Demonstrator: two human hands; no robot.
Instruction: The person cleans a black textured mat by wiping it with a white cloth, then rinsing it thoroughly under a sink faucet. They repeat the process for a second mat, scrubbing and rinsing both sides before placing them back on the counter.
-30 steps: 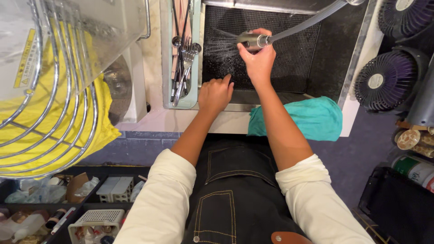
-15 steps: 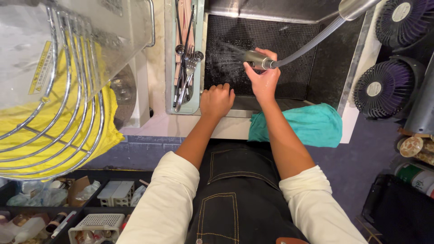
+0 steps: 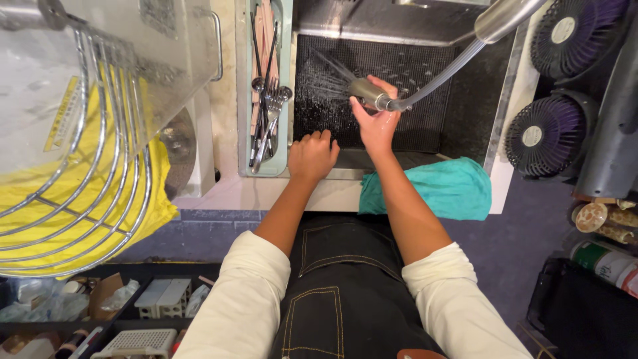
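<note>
My right hand [image 3: 376,124] grips a metal spray head [image 3: 369,94] on a clear hose [image 3: 438,72] over a steel sink [image 3: 399,30]. Water jets from it to the left across the dark mesh mat [image 3: 412,123] in the basin. My left hand [image 3: 312,155] rests curled on the sink's front left edge, holding nothing. Just left of it a pale green tray [image 3: 243,93] holds several forks, spoons and chopsticks.
A teal cloth [image 3: 442,189] hangs over the counter edge beside my right arm. A wire rack [image 3: 73,199] with yellow material fills the left. Two small purple fans [image 3: 541,136] stand at the right, cans [image 3: 611,256] below them. Low shelves [image 3: 100,312] hold boxes.
The view has shifted, so the sink and both hands sit a little lower in frame. The spray head stays in my right hand, still spraying leftward; my left hand stays on the sink edge.
</note>
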